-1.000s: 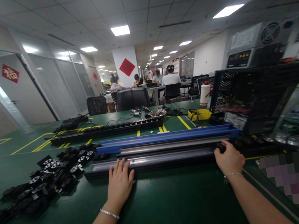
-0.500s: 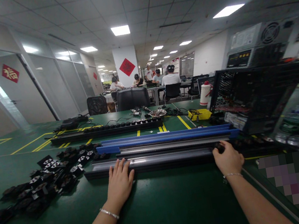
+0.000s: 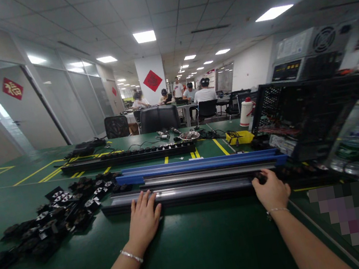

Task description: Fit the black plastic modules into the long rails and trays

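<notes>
A long black track [image 3: 206,188] with a shiny grey channel lies across the green table in front of me. My left hand [image 3: 143,212] lies on its left part, fingers stretched out over the near edge, holding nothing. At the right part of the track, my right hand [image 3: 272,188] grips a small black module [image 3: 261,178] between thumb and fingers. The module sits at the channel, partly hidden by the fingers. Left of the track is a loose pile of black modules [image 3: 63,213] with silvery faces. Behind it lie another grey track [image 3: 207,173] and a blue rail [image 3: 201,163].
Farther back lies a black strip [image 3: 128,157] fitted with a row of modules. A metal dish [image 3: 189,136] and a yellow box [image 3: 240,137] stand behind. An open computer case [image 3: 311,116] and a plastic bottle [image 3: 357,140] are on the right. People sit at a distant table.
My right hand has slid a little to the left along the track with the small black module. My left hand has stayed in place.
</notes>
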Motion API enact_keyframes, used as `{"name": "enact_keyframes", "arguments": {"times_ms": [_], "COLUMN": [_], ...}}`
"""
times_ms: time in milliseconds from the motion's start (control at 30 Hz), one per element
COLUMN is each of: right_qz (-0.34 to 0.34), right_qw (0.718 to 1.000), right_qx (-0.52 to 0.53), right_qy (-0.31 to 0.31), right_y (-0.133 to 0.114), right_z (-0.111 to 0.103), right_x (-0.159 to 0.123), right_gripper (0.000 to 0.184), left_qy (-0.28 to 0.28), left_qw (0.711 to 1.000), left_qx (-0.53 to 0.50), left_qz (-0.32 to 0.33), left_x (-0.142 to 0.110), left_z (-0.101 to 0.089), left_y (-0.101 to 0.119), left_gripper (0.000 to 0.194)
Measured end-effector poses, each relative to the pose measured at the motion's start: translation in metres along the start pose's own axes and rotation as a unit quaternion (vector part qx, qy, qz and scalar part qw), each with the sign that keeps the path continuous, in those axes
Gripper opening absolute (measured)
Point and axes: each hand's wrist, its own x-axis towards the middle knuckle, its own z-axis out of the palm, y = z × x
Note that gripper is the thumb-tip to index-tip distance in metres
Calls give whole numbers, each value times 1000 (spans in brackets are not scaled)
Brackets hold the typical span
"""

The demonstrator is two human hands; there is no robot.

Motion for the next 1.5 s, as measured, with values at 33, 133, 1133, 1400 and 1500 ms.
{"name": "enact_keyframes", "arguments": {"times_ms": [33, 133, 1133, 1400, 1500], "right_qz": [-2, -3, -106, -100, -103], "right_qw": [1000, 1000, 993, 993, 993], "right_qx": [1, -2, 46, 52, 51], "right_qy": [-1, -5, -26, -35, -38], "right_y": [0, 1, -3, -3, -2], "right_z": [0, 2, 2, 3, 3], "right_x": [0, 0, -3, -3, -4], "right_gripper": [40, 41, 37, 37, 37], "left_qy": [0, -2, -10, -8, -10], "left_qw": [1000, 1000, 1000, 1000, 1000], "left_qx": [-1, -3, -6, -3, 1], "left_qz": [-1, 0, -1, 3, 3], "left_x": [0, 0, 0, 0, 0], "left_z": [0, 0, -1, -1, 0], "left_y": [0, 0, 0, -1, -1], "left_gripper": [41, 41, 41, 41, 41]}}
